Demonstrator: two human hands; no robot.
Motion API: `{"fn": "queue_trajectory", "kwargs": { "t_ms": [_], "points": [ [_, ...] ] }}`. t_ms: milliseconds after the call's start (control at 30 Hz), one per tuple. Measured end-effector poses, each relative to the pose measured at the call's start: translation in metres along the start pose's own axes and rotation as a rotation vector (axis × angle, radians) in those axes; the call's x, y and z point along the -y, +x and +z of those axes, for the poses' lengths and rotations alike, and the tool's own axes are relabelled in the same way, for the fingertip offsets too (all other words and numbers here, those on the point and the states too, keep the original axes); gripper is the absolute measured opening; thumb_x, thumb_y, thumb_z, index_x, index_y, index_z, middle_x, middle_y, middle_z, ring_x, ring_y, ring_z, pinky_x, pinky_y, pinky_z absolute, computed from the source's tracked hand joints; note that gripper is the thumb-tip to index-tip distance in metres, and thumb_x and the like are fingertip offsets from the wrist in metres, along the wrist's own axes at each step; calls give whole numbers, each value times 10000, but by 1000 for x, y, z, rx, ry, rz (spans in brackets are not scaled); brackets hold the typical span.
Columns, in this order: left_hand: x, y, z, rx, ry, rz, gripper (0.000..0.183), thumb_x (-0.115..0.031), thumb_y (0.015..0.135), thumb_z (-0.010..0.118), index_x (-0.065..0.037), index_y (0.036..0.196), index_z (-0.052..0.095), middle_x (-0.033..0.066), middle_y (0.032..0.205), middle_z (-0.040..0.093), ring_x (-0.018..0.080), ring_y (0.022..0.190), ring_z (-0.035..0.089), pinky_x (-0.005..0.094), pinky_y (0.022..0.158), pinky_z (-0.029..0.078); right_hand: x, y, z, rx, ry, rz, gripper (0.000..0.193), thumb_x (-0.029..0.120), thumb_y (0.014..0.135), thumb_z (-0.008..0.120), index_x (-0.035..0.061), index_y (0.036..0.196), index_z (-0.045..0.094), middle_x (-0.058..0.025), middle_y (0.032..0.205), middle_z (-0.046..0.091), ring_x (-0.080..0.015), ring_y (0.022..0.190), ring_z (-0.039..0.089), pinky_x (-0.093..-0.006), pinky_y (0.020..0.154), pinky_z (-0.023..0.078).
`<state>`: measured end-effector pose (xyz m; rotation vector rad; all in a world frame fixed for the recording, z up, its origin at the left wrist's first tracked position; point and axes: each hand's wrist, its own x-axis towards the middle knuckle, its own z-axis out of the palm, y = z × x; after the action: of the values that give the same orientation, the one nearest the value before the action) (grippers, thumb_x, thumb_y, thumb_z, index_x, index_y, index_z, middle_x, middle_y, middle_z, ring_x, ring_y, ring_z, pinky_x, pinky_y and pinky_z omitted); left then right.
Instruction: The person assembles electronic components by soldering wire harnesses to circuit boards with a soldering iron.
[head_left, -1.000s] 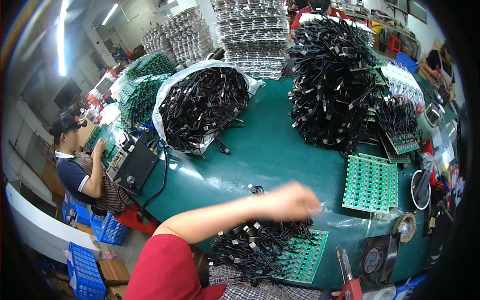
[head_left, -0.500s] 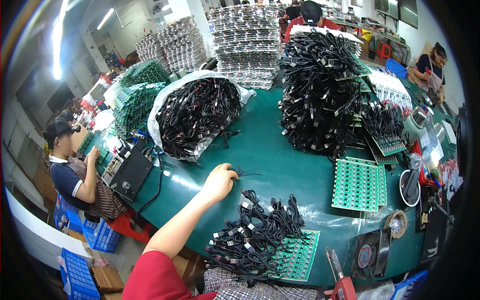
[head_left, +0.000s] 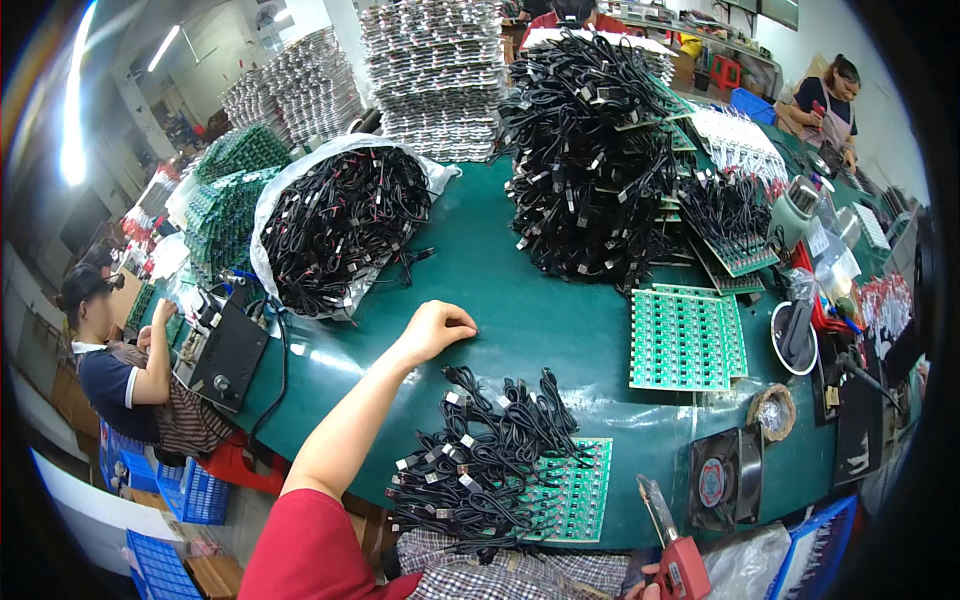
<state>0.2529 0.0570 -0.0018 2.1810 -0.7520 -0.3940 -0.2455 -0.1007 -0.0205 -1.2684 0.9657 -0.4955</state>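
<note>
My left hand [head_left: 440, 331] reaches over the green table, its thumb and fingers pinched together near the surface. Whatever its fingertips hold, if anything, is hidden. At the lower edge, partly cut off, my right hand [head_left: 650, 586] grips a red soldering gun [head_left: 684, 566], whose metal tip points up and away. Between them, a green circuit board panel [head_left: 582, 492] lies close to me. Several black USB cables [head_left: 470, 465] are bunched over its left side. Farther off, a white plastic bag [head_left: 440, 178] holds a heap of loose black cables [head_left: 345, 225].
A tall pile of cabled boards [head_left: 595, 160] stands at the far middle. Bare green panels [head_left: 685, 340] lie to the right, above a black fan [head_left: 712, 480] and a round brown-rimmed holder [head_left: 772, 412]. A black control box [head_left: 228, 350] stands left. Co-workers sit left and far right.
The view has shifted, so the scene sits further left and higher. A thin dark strand at my left fingertips no longer shows. More of my right hand and the soldering gun has come into view.
</note>
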Motion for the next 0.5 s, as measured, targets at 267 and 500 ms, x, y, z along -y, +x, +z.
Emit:
{"fn": "queue_trajectory", "kwargs": {
  "t_ms": [267, 500],
  "points": [
    [-53, -30, 18, -85, 21, 193, 140, -69, 785, 666, 12, 899, 669, 94, 800, 652, 163, 674, 616, 288, 647, 492, 27, -1, 17, 124, -20, -72, 361, 71, 937, 479, 7, 1289, 425, -109, 956, 597, -129, 653, 513, -276, 589, 452],
    [-142, -89, 94, 148, 504, 1143, 295, -101, 663, 612, -11, 944, 624, 46, 768, 565, 161, 603, 549, 292, 527, 452, 24, 0, 18, 104, 19, -95, 411, 218, 880, 578, -59, 1156, 451, -179, 1030, 572, -158, 616, 552, -286, 534, 454]
  ]
}}
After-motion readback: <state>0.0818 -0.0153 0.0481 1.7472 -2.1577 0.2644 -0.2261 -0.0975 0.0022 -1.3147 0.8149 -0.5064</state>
